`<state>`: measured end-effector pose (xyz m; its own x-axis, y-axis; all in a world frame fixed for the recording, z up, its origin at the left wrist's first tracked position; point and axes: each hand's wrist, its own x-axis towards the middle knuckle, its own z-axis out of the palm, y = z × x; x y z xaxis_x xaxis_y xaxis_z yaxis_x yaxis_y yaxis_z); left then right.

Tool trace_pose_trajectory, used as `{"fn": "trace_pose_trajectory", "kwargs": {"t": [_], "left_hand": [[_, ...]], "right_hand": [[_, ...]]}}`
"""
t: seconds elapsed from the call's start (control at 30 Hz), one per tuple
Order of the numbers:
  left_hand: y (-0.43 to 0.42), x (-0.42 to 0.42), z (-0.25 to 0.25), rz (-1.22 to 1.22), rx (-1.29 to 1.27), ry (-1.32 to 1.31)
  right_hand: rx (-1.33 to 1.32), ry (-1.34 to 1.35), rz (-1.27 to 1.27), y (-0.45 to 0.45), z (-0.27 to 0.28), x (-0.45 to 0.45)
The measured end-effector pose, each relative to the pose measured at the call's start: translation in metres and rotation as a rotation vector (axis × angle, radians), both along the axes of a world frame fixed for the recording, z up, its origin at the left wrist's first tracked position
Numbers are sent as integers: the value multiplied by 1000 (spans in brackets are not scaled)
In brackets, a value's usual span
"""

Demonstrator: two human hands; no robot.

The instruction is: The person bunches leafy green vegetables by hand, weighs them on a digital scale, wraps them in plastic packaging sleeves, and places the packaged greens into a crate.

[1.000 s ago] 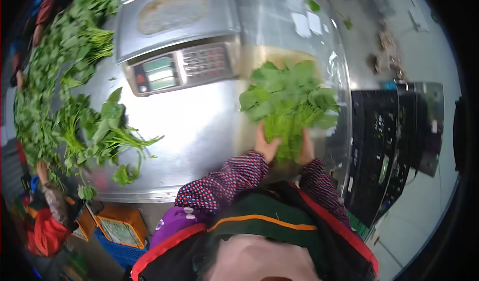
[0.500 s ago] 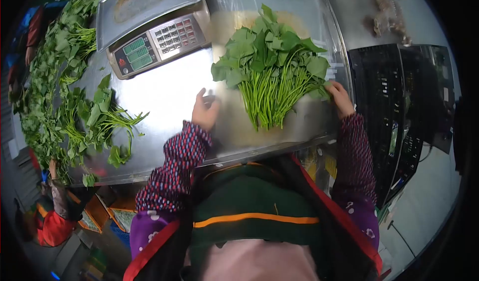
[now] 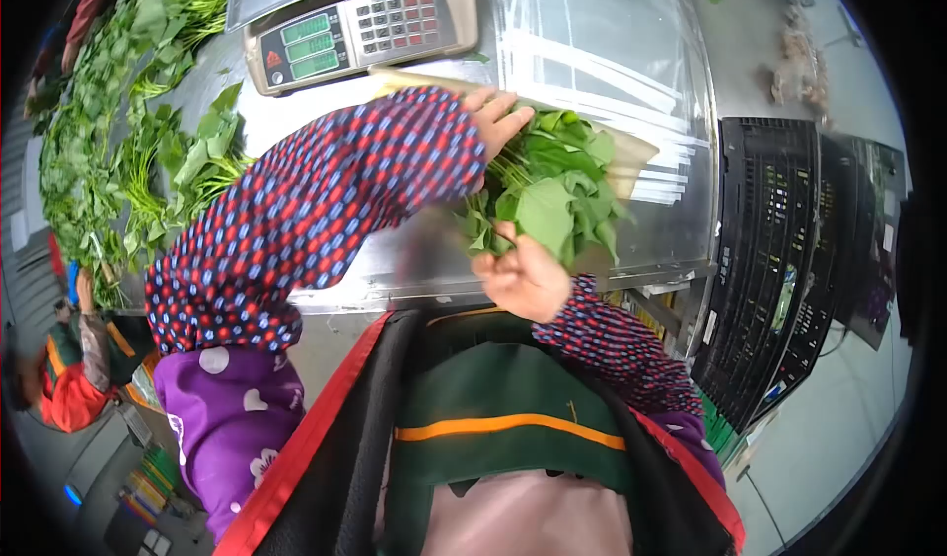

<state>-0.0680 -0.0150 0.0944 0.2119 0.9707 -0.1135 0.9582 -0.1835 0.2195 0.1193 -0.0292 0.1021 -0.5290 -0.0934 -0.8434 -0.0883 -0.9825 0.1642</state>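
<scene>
A bunch of leafy greens [image 3: 562, 196] lies on a sheet of brownish paper [image 3: 631, 156] on the metal table, its leaves towards the right and its stems partly hidden under my left sleeve. Across the far side of the bunch is my left hand [image 3: 498, 120], its fingers stretched out and slightly apart, touching the greens. My right hand [image 3: 528, 278] is at the near edge of the bunch, fingers curled and pinched on leaves there.
A digital scale [image 3: 360, 33] stands beyond my left forearm. More greens [image 3: 138, 132] are heaped along the table's left side. Black crates [image 3: 764, 260] stand beyond the right edge. Clear plastic [image 3: 552, 23] covers part of the table. A person in red [image 3: 74, 388] is at the lower left.
The bunch has turned from leaves pointing away to leaves pointing right. My left hand has reached across its far side; my right hand has moved left and closed on its near edge.
</scene>
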Motion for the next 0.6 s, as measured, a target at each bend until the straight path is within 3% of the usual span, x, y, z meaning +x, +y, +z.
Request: {"fn": "trace_pose_trajectory", "kwargs": {"t": [0.1,0.17,0.2,0.23,0.3,0.37,0.4,0.47,0.57,0.6], "left_hand": [[-48,6,15,273,250,-288],[-100,17,10,559,338,-534],[-129,34,5,872,341,-672],[-156,53,-6,1191,339,-803],[-204,84,-46,1637,449,-1211],[-207,107,-54,1960,293,-1786],[-206,119,-65,1930,262,-1981],[-198,123,-70,1771,87,-2175],[-173,124,-63,1441,173,-2549],[-168,126,-65,1281,241,-2682]], "right_hand": [[9,168,566,41,25,41],[261,336,978,91,40,84],[606,65,1230,110,57,86],[1098,-85,1216,133,59,93],[1632,-407,1101,191,49,81],[1845,-219,898,245,21,35],[2026,-109,948,263,-2,9],[1919,-78,1157,297,-68,-37],[1222,-168,1379,266,-67,-85],[1138,-44,1390,257,-62,-93]]}}
